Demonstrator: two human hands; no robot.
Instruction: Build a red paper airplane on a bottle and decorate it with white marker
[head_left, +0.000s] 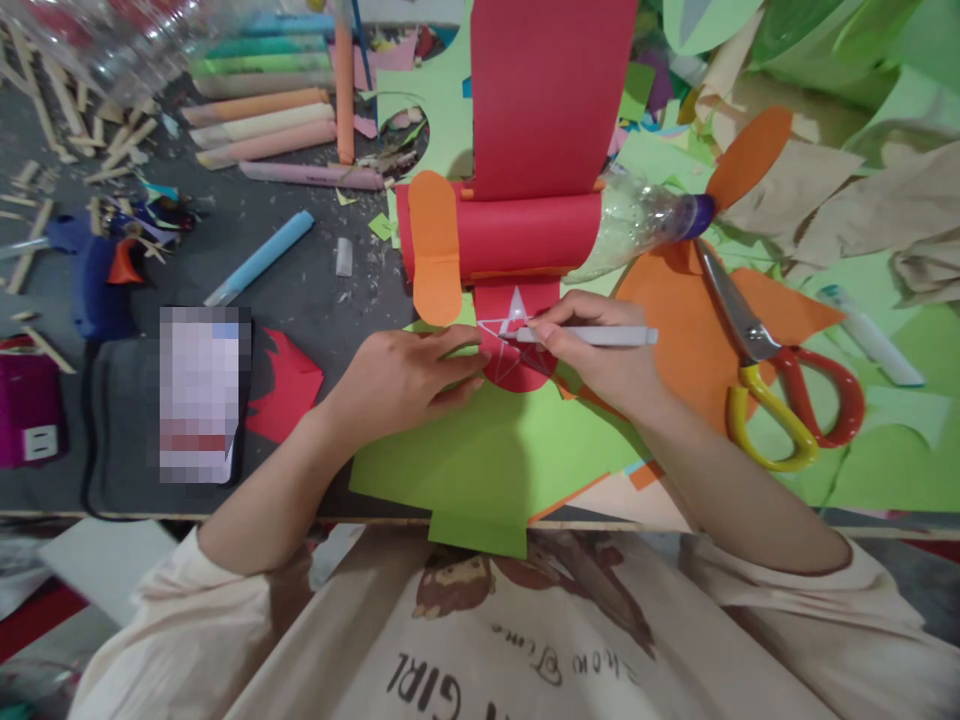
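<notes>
My right hand (600, 350) grips a white marker (619, 336), its tip on a white star outline (516, 303) drawn on a red paper flap. My left hand (401, 375) lies with fingers stretched out, fingertips at the star's left edge. The flap extends from a plastic bottle (634, 230) wrapped in red paper (517, 232), like a model aeroplane. A longer red paper strip (551, 95) extends from its far side. An orange rounded strip (436, 245) crosses one end; orange paper blades (754, 150) sit by the purple cap (700, 214).
Scissors (761, 345) lie on orange paper (667, 320) at right. Green paper (480, 460) overhangs the table's near edge. At left are a phone (199, 395), red scrap (289, 385), blue marker (262, 255) and glue gun (94, 280). Several coloured markers (262, 120) lie farther back.
</notes>
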